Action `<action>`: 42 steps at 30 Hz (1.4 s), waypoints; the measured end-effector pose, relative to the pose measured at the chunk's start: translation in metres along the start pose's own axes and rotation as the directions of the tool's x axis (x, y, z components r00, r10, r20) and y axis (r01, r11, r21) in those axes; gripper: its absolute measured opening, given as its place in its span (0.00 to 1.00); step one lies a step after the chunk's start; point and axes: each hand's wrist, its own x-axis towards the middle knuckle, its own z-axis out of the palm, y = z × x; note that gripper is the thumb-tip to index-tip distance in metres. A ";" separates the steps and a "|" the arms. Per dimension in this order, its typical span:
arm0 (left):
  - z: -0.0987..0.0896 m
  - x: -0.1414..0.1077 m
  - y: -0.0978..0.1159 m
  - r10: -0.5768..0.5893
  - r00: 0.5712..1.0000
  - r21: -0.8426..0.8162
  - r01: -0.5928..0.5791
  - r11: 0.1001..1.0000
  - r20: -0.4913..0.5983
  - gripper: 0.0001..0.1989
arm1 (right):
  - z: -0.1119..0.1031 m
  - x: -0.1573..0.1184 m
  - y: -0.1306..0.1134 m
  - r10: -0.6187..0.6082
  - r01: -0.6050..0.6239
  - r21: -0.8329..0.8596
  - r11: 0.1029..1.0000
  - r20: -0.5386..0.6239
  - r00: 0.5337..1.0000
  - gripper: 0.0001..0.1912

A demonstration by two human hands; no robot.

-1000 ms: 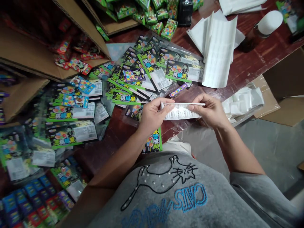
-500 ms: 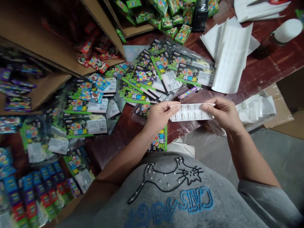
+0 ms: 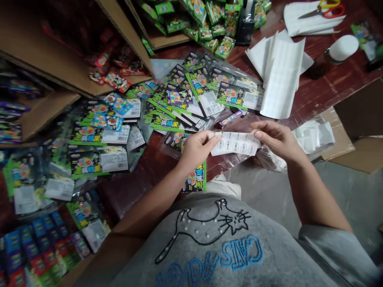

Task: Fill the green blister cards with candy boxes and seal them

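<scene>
A narrow white sheet of round printed stickers point(image 3: 236, 144) is held up in front of my body. My left hand point(image 3: 197, 149) pinches its left end, thumb on top. At the upper right corner my right hand point(image 3: 277, 139) is closed, thumb against forefinger; whether a loose sticker is between these fingertips is too small to tell. Beneath my left forearm, a black and green candy pouch point(image 3: 196, 179) lies partly hidden at the table edge. Behind the sheet lie a small purple candy packet point(image 3: 230, 118) and a pile of printed pouches point(image 3: 179, 95).
Cardboard boxes point(image 3: 119, 36) of small candy packs stand at the far left. White sticker sheets point(image 3: 281, 79) lie at the right, with scissors point(image 3: 324, 8) and a white-capped bottle point(image 3: 344, 48) beyond. Rows of coloured packs point(image 3: 36, 243) fill the lower left. An open carton point(image 3: 341, 135) sits below the table edge.
The right end of the sticker sheet has tilted down, and my right hand has shifted to its upper corner. My left hand keeps its hold. The whole view has shifted slightly.
</scene>
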 end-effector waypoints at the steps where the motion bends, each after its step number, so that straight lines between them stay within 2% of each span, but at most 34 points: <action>1: 0.001 0.000 -0.001 0.007 1.000 -0.010 -0.007 1.000 -0.009 0.14 | -0.007 0.002 -0.002 -0.008 0.009 -0.011 1.000 0.060 0.998 0.22; 5: 0.004 0.000 0.002 -0.015 1.000 -0.105 0.015 0.994 -0.004 0.12 | -0.025 0.008 -0.012 -0.028 0.074 -0.173 0.982 0.256 0.966 0.26; 9: 0.005 -0.001 0.007 -0.090 0.996 -0.155 0.087 0.984 -0.015 0.15 | -0.025 0.011 -0.016 -0.110 0.188 -0.282 0.941 0.272 0.956 0.25; 13: 0.005 -0.002 0.007 -0.107 0.994 -0.173 0.105 0.979 -0.004 0.14 | -0.021 0.013 -0.015 -0.211 0.305 -0.324 0.895 0.295 0.932 0.17; 18: 0.006 -0.004 0.003 -0.063 0.998 -0.112 0.063 0.992 0.005 0.12 | -0.021 0.017 -0.016 -0.211 0.317 -0.371 0.873 0.299 0.931 0.19; 22: 0.006 -0.002 -0.003 -0.054 0.998 -0.079 0.057 0.995 0.034 0.13 | -0.020 0.024 -0.027 -0.185 0.349 -0.394 0.850 0.396 0.899 0.17; 24: 0.008 -0.001 -0.005 -0.049 0.999 -0.042 0.050 0.998 0.023 0.12 | -0.019 0.023 -0.035 -0.214 0.380 -0.367 0.849 0.419 0.882 0.16; 26: 0.009 0.000 -0.003 0.006 1.000 0.073 -0.007 0.997 0.006 0.09 | -0.019 0.020 -0.042 -0.280 0.382 -0.305 0.872 0.329 0.902 0.12; 28: 0.004 -0.001 -0.001 0.129 0.992 0.278 -0.123 0.953 -0.004 0.10 | -0.020 0.017 -0.043 -0.335 0.358 -0.223 0.907 0.136 0.932 0.07; 30: -0.009 -0.003 -0.001 0.252 0.968 0.502 -0.216 0.837 -0.003 0.23 | -0.021 0.016 -0.039 -0.331 0.324 -0.155 0.933 -0.024 0.943 0.04; 31: -0.018 -0.006 -0.002 0.285 0.959 0.595 -0.230 0.770 0.001 0.31 | -0.019 0.017 -0.035 -0.310 0.302 -0.130 0.944 -0.051 0.949 0.05; 32: -0.028 -0.009 -0.005 0.295 0.956 0.666 -0.222 0.712 0.004 0.35 | -0.015 0.019 -0.032 -0.285 0.279 -0.107 0.954 -0.046 0.957 0.05; 33: -0.039 -0.012 -0.007 0.281 0.960 0.718 -0.198 0.667 0.003 0.35 | -0.010 0.021 -0.030 -0.261 0.259 -0.083 0.962 -0.020 0.965 0.05; 36: -0.070 -0.027 -0.011 0.188 0.982 0.765 -0.114 0.634 -0.010 0.24 | 0.018 0.029 -0.032 -0.249 0.249 0.010 0.968 0.114 0.962 0.10; 39: -0.093 -0.043 -0.003 0.124 0.992 0.695 -0.077 0.715 -0.017 0.16 | 0.058 0.037 -0.048 -0.274 0.250 0.118 0.961 0.290 0.917 0.22; 42: -0.110 -0.057 0.011 0.065 0.998 0.497 -0.047 0.867 -0.020 0.15 | 0.096 0.045 -0.065 -0.263 0.217 0.152 0.964 0.455 0.851 0.27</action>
